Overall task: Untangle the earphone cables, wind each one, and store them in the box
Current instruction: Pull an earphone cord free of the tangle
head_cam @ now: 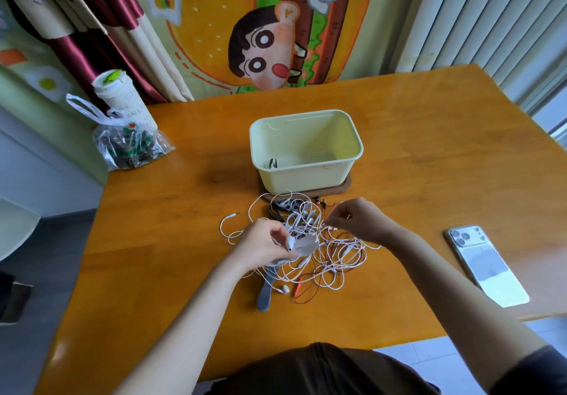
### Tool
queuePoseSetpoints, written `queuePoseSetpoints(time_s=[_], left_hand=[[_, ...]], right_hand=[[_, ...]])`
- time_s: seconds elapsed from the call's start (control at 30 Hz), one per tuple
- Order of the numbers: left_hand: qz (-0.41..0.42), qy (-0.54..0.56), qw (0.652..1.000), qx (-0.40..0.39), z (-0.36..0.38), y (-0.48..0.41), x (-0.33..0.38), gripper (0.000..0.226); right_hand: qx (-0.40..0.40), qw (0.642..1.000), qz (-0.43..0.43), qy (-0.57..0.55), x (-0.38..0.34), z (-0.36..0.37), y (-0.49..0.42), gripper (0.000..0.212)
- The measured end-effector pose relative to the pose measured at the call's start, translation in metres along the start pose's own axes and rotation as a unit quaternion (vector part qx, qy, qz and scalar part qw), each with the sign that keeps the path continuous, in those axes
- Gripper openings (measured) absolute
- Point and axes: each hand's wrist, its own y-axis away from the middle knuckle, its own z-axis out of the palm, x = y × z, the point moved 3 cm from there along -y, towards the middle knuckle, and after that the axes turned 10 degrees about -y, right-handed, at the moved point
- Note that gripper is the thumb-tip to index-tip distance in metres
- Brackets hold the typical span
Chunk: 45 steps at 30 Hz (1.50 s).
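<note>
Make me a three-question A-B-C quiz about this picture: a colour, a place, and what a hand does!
1. What colour is the box? A. red B. pale yellow C. black
2. Where is the phone? A. inside the box B. on the table, right of the cables C. under the box
3. What does the right hand do? A. pinches a cable B. lies flat on the table C. holds the phone
1 B: its walls are pale yellow. 2 B: it lies beside the tangle. 3 A: fingertips nip a thin cable.
</note>
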Motion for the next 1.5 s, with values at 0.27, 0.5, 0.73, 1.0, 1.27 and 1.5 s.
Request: queuePoseSetpoints(time_s=[0.27, 0.5, 0.73, 1.0, 1.27, 1.5], left_hand=[[-0.049, 0.049, 0.993, 0.091, 0.001, -0.006, -0.011, 0.024], [-0.036, 0.034, 0.996, 0.07, 0.003, -0.006, -0.012, 0.025], [-0.048, 0.069, 0.994, 0.07, 0.005, -0.008, -0.011, 0.022], [-0.091, 0.113, 0.967, 0.209, 0.006, -0.013, -0.003, 0.02], [-0.187, 0.427, 0.867, 0.178, 0.005, -0.01, 0.01, 0.023], [-0.11, 0.511, 0.85, 0.065, 0.002, -0.003, 0.023, 0.01]], right_hand=[[0.112, 0.993, -0.032, -0.011, -0.009, 0.01, 0.006, 0.025], [0.157, 0.987, -0.033, -0.013, -0.009, 0.01, 0.007, 0.023], [0.173, 0.984, -0.043, -0.021, -0.011, 0.01, 0.014, 0.021], [0.151, 0.983, -0.077, -0.066, -0.027, 0.046, 0.033, 0.019], [0.15, 0.969, -0.127, -0.151, -0.03, 0.085, 0.054, 0.023], [0.157, 0.976, -0.081, -0.125, -0.01, 0.073, 0.043, 0.015]])
